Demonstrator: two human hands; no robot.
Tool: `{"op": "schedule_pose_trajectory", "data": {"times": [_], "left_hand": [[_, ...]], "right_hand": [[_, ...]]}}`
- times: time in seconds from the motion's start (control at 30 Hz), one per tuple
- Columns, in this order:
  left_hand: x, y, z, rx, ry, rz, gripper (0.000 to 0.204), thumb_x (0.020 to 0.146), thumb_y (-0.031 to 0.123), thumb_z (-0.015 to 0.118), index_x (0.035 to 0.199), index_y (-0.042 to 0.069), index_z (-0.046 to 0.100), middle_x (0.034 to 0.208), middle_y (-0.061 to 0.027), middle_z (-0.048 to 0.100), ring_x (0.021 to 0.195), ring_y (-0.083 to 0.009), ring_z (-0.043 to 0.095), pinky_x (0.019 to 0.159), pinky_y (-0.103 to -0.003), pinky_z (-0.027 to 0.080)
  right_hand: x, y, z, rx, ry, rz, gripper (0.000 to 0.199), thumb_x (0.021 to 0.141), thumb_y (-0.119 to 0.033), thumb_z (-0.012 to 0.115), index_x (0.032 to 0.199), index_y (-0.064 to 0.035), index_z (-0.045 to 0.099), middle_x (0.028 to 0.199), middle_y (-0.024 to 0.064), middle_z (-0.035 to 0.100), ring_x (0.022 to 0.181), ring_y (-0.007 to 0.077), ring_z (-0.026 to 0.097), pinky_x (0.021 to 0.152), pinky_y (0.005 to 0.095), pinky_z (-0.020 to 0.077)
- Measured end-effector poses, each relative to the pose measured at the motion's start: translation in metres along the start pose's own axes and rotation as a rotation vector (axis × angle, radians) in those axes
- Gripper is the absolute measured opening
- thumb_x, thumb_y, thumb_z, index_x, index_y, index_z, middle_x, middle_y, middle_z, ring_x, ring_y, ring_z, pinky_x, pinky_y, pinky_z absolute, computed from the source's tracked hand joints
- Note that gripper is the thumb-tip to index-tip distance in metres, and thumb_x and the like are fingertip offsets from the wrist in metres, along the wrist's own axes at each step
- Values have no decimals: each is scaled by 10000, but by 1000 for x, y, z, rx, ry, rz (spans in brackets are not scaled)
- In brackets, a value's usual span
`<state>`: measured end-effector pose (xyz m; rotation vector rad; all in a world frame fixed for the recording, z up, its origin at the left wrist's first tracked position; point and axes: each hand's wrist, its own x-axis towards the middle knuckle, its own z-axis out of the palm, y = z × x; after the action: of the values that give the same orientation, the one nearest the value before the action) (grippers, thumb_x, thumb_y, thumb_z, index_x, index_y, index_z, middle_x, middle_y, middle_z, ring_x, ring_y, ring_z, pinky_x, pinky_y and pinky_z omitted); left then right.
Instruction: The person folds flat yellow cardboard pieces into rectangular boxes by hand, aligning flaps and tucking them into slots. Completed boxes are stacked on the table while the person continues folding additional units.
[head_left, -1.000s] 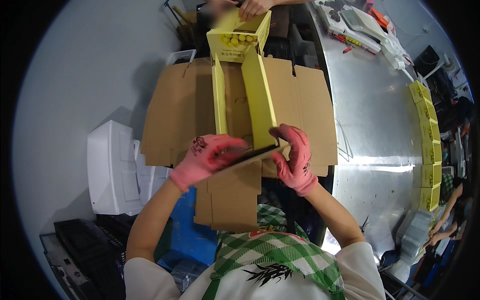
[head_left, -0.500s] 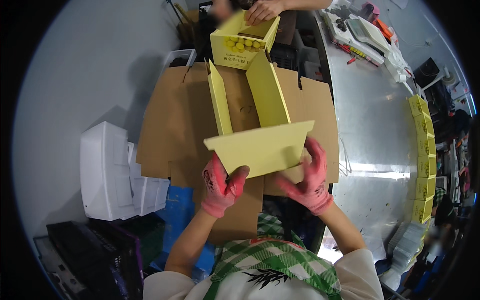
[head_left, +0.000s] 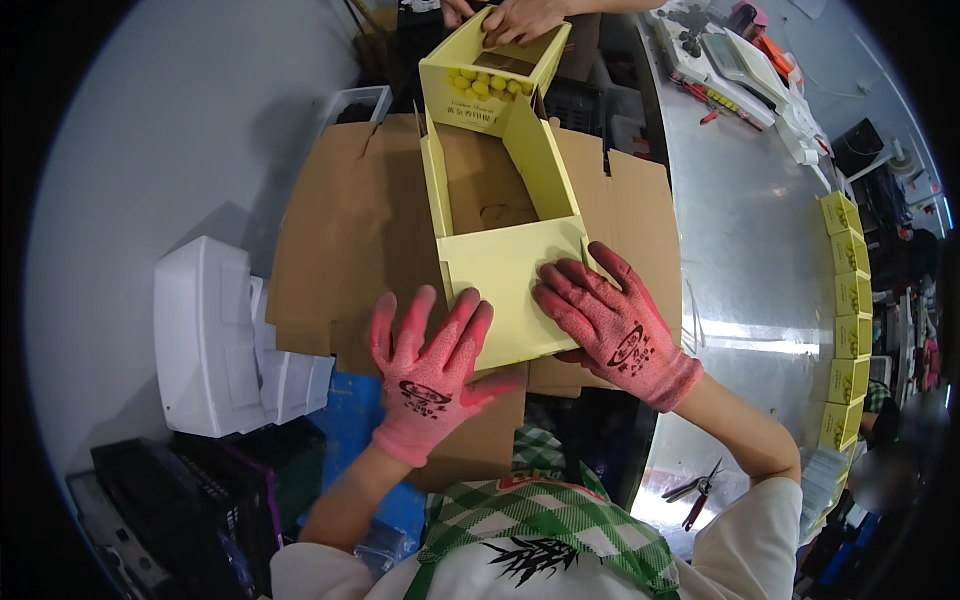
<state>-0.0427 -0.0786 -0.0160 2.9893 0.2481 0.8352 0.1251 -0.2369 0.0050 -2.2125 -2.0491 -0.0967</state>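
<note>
A pale yellow carton (head_left: 548, 170) stands on a sheet of brown cardboard (head_left: 350, 230) in front of me, its inside showing brown. The wide near panel (head_left: 508, 270) slopes down toward me. My right hand (head_left: 622, 325), in a pink glove, lies on the right part of this panel with its fingers stretched; the thumb is mostly hidden. Gloved alike, my left hand (head_left: 425, 375) is at the panel's lower left edge, fingers spread and the tips of some over it. Neither hand grips anything.
Across from me, another person's hand (head_left: 522, 20) reaches into a second yellow carton (head_left: 470, 95) with grapes pictured on it. To the right, a metal table (head_left: 740, 250) bears a row of small yellow boxes (head_left: 853, 335), a scale (head_left: 730, 60) and red-handled snips (head_left: 698, 500). White foam boxes (head_left: 205, 340) stand left.
The near panel, upright before, has tilted down toward me. My right hand has moved onto its face, and my left hand has released its edge and spread its fingers.
</note>
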Motion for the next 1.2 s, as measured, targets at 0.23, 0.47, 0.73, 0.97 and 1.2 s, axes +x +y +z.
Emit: {"op": "schedule_pose_trajectory", "data": {"times": [0.23, 0.47, 0.73, 0.97, 1.2], "left_hand": [[33, -8, -27, 38, -903, 450, 417, 741, 452, 657, 889, 63, 645, 856, -77, 630, 1017, -263, 584, 1074, -527, 298], [62, 3, 7, -729, -1530, -43, 469, 785, 354, 635, 1105, 21, 551, 834, -115, 656, 768, -304, 641, 723, -415, 509], [73, 0, 42, -692, -1972, 15, 1103, 629, 473, 740, 1500, 154, 144, 1380, -179, 296, 1227, -298, 425, 635, -395, 545], [92, -3, 54, -816, -2037, 165, 1167, 596, 465, 777, 1513, 145, 130, 1416, -194, 248, 1291, -350, 354, 792, -409, 524], [72, -5, 66, -1048, -1882, 180, 1008, 540, 311, 798, 1412, 61, 358, 1398, -229, 318, 1304, -365, 337, 1098, -397, 291]], "right_hand": [[5, 3, -4, 229, -296, -190, 287, 686, -235, 700, 925, -96, 623, 817, 16, 645, 851, 195, 620, 1062, 450, 355], [-14, -33, 20, 285, 152, -122, 132, 697, -137, 560, 820, -89, 566, 812, 45, 600, 864, 219, 598, 1057, 402, 380], [-31, -57, 70, 538, 816, 507, 841, 609, -264, 817, 1294, 32, 430, 1325, 275, 436, 1204, 416, 473, 1029, 583, 342], [-37, -51, 98, 1048, 344, 515, 953, 676, -186, 774, 1426, 60, 239, 1425, 307, 298, 1294, 471, 349, 1057, 489, 342], [-31, -70, 107, 1055, 473, 547, 926, 707, -204, 763, 1429, 47, 240, 1431, 328, 262, 1295, 499, 333, 1066, 508, 324]]}}
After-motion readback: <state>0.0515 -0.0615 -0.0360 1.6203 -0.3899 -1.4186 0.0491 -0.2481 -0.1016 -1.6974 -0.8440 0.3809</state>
